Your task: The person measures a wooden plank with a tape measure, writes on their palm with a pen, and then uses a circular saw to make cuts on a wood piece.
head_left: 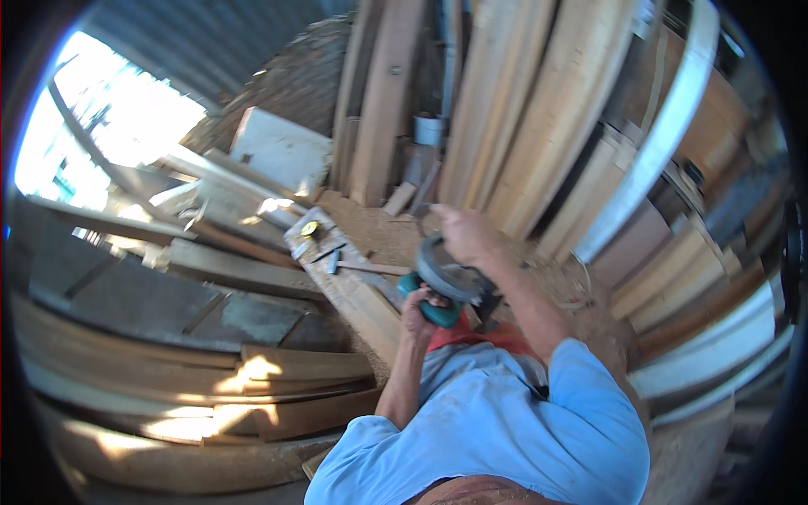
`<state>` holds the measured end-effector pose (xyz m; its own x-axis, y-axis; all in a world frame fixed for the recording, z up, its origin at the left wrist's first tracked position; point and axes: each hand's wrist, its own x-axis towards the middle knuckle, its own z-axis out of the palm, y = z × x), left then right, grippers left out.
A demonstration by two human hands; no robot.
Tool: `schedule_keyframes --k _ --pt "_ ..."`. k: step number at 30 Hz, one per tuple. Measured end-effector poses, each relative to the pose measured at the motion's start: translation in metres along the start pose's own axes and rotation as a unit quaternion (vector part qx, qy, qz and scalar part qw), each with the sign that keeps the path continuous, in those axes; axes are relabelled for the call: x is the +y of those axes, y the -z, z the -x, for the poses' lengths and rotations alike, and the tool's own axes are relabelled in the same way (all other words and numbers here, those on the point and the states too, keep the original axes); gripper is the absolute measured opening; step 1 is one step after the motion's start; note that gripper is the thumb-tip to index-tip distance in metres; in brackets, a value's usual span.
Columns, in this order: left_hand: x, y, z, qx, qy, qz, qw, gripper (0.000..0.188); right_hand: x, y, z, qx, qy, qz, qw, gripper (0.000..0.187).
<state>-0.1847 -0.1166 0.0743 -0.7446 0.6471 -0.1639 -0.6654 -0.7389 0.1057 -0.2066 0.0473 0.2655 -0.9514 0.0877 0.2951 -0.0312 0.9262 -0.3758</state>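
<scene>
The green power tool [443, 315] with its round grey guard [439, 276] sits just in front of my lap, over the red cloth [505, 334]. The guard's ring is seen at a slant, its longer line running from upper left to lower right, with the green body at its near left side. My left hand [415, 313] is the one on that body: its fingers curl round the green casing, closed on it from the left. My right hand [465, 236] comes over from the far right side, its fingers at the guard's upper edge, so the ring lies between my two hands, below the right and above the left. Those right fingers look bent and point leftward, but blur keeps me from telling whether they pinch anything or only touch the rim. Just left of the tool, a hammer [334, 262] lies on the wooden surface [364, 310], its handle pointing toward my left hand; a yellow tape measure [311, 229] rests farther up the same surface. Beyond stand tall boards [497, 109], leaning upright.
</scene>
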Motion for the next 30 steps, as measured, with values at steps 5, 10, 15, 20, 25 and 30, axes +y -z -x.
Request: schedule_keyframes --k 5,10,15,20,25,30 --pt "-0.004 -0.009 0.006 0.021 0.012 -0.006 1.000 0.014 0.054 -0.006 -0.001 -0.090 -0.194 0.043 0.976 0.043" --pt "-0.005 -0.003 0.010 -0.018 -0.001 -0.004 1.000 0.014 0.193 -0.066 0.019 -0.300 -0.005 0.264 0.916 0.026" --pt "0.003 0.005 0.014 -0.010 -0.034 0.005 0.999 0.009 0.189 -0.034 0.060 -0.222 -0.353 -0.300 0.858 0.022" --pt "0.010 0.006 0.005 -0.001 -0.036 0.038 0.999 0.008 0.154 0.013 0.108 -0.117 -0.336 -0.659 0.663 0.032" --pt "0.018 0.014 0.011 -0.032 -0.023 0.057 0.998 0.009 0.200 -0.051 0.155 -0.065 -0.364 -0.457 0.809 0.037" --pt "0.016 0.003 0.022 -0.017 0.009 0.013 1.000 0.014 0.217 -0.110 0.164 -0.145 -0.343 -0.236 0.897 0.039"
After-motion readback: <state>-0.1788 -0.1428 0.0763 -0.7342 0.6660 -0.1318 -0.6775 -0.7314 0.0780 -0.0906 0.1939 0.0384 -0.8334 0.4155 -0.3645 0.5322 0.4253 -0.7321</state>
